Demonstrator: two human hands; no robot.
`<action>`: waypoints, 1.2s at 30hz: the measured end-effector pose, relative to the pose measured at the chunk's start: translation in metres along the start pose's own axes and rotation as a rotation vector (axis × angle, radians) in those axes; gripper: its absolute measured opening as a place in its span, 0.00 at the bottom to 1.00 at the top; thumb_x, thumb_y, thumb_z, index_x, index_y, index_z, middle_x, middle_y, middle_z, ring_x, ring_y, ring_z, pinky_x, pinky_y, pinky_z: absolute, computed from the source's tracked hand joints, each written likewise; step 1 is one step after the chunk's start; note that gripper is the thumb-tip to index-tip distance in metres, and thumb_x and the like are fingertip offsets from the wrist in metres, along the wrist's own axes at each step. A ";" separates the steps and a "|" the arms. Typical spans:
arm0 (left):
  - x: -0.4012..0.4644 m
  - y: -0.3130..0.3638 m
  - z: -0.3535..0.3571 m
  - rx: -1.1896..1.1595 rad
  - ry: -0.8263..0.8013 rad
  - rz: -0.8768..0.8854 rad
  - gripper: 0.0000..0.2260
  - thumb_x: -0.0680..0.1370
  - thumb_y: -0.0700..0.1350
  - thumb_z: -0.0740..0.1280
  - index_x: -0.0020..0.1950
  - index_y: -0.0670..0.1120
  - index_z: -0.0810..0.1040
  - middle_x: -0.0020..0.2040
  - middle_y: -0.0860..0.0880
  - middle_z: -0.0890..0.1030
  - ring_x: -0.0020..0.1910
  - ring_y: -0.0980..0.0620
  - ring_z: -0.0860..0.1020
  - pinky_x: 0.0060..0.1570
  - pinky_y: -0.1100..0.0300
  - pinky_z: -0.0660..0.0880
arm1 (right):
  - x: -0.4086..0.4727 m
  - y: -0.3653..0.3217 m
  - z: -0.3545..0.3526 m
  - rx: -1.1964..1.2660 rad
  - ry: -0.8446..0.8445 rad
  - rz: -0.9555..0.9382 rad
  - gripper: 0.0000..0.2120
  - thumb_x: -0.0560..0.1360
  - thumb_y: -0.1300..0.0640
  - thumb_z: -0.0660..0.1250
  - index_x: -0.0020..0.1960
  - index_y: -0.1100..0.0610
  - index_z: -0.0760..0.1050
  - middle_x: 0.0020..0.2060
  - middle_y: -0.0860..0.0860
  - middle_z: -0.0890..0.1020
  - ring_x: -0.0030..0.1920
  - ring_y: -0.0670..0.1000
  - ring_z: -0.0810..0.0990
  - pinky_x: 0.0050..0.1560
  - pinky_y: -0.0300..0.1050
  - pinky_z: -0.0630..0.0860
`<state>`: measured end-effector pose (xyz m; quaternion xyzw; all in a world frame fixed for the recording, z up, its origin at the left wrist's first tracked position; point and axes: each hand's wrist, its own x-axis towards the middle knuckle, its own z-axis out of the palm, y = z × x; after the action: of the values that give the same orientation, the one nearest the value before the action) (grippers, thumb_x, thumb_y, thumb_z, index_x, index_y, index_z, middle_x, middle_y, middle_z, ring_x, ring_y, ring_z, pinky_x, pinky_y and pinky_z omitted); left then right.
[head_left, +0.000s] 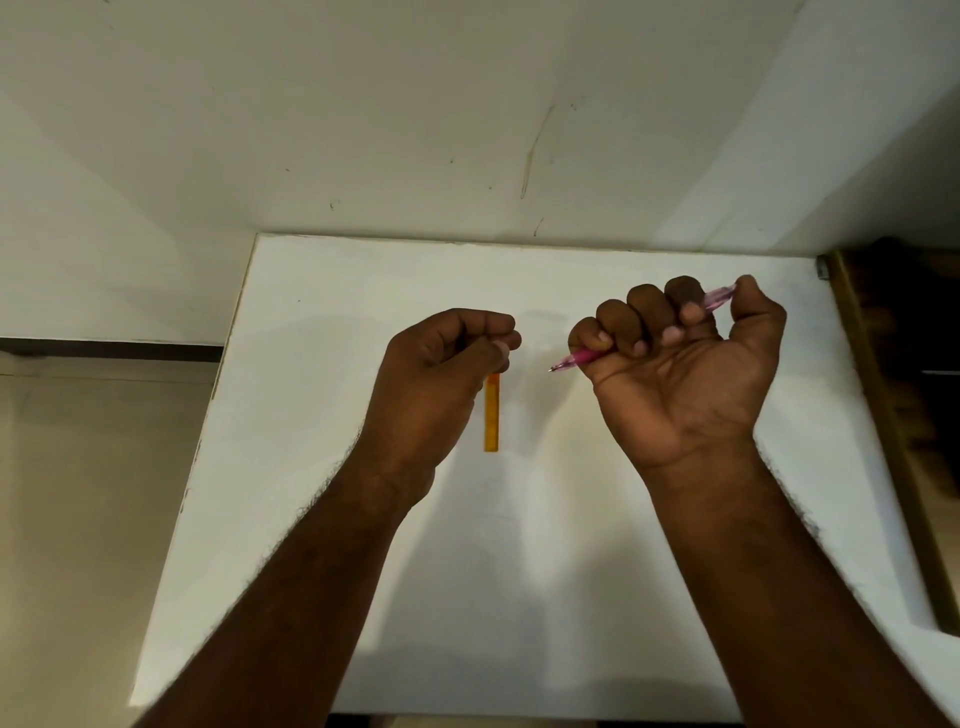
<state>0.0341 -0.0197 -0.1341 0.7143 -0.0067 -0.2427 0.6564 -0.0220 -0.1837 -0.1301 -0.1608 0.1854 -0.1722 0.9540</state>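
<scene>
My left hand (441, 374) is curled, thumb against fingers, pinching the top end of a thin orange stick (492, 415) that hangs straight down over the white table (322, 467). My right hand (680, 364) is turned palm up in a fist around a pink translucent pen (576, 358). The pen's metal tip points left toward the left hand, and its back end sticks out past the thumb at the upper right. The two hands are apart, with a gap between the pen tip and the left fingers.
A white wall (415, 130) rises right behind the table's far edge. Tiled floor (93, 493) lies to the left of the table. A dark wooden frame (893, 415) runs along the table's right side.
</scene>
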 end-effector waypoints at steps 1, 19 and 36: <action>0.000 0.000 0.000 0.000 -0.001 0.000 0.10 0.79 0.36 0.66 0.57 0.45 0.84 0.51 0.50 0.88 0.52 0.50 0.85 0.47 0.65 0.77 | 0.000 0.000 0.000 0.004 -0.003 0.002 0.22 0.79 0.40 0.54 0.34 0.55 0.64 0.27 0.49 0.63 0.30 0.51 0.58 0.37 0.45 0.63; 0.001 -0.001 0.000 0.003 -0.001 -0.002 0.10 0.79 0.37 0.67 0.56 0.45 0.85 0.51 0.50 0.88 0.51 0.49 0.85 0.46 0.67 0.78 | 0.002 0.002 -0.004 0.040 0.010 -0.012 0.22 0.79 0.41 0.54 0.34 0.55 0.65 0.27 0.49 0.63 0.29 0.51 0.60 0.38 0.45 0.64; 0.002 -0.003 -0.002 -0.017 -0.021 0.017 0.10 0.78 0.36 0.67 0.57 0.44 0.84 0.51 0.49 0.88 0.51 0.52 0.85 0.44 0.68 0.78 | 0.001 0.000 -0.003 0.055 0.000 -0.014 0.21 0.79 0.40 0.54 0.35 0.54 0.65 0.27 0.48 0.64 0.30 0.50 0.59 0.37 0.45 0.64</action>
<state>0.0354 -0.0180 -0.1374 0.7062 -0.0177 -0.2443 0.6643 -0.0222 -0.1851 -0.1332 -0.1360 0.1795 -0.1840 0.9568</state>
